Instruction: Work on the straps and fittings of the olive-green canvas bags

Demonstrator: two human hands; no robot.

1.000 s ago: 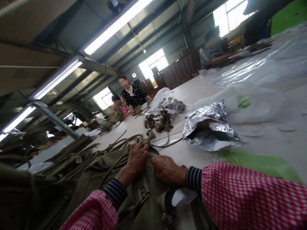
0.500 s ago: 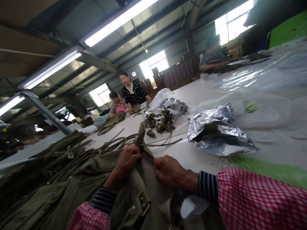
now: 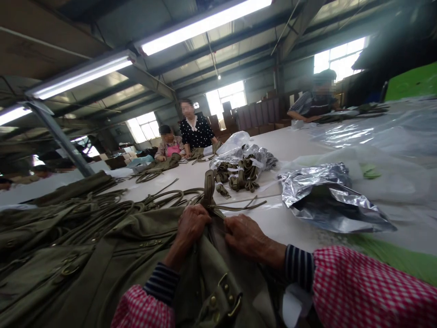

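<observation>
An olive-green canvas bag (image 3: 150,234) with brass-coloured fittings lies across the near side of the table. My left hand (image 3: 193,228) is closed on the bag's upper edge, just below an upright strap loop (image 3: 209,189). A little to the right, my right hand (image 3: 247,239) pinches the same edge, its fingertips partly hidden by the fabric. Thin olive cords (image 3: 239,207) stick out to the right from the base of the loop. Low in front hangs a strap piece (image 3: 218,300) with studs and a metal buckle.
Bundled olive straps (image 3: 239,175) lie partly under clear plastic beyond my hands. An open silver foil bag (image 3: 317,191) sits to the right, near plastic sheets (image 3: 372,136). More olive pieces (image 3: 37,246) with cords pile up at left. Several people work around the white table (image 3: 273,141).
The camera view has tilted and shifted, so the scene sits further right and lower. Both hands keep hold of the bag's edge; the fabric between them has shifted slightly.
</observation>
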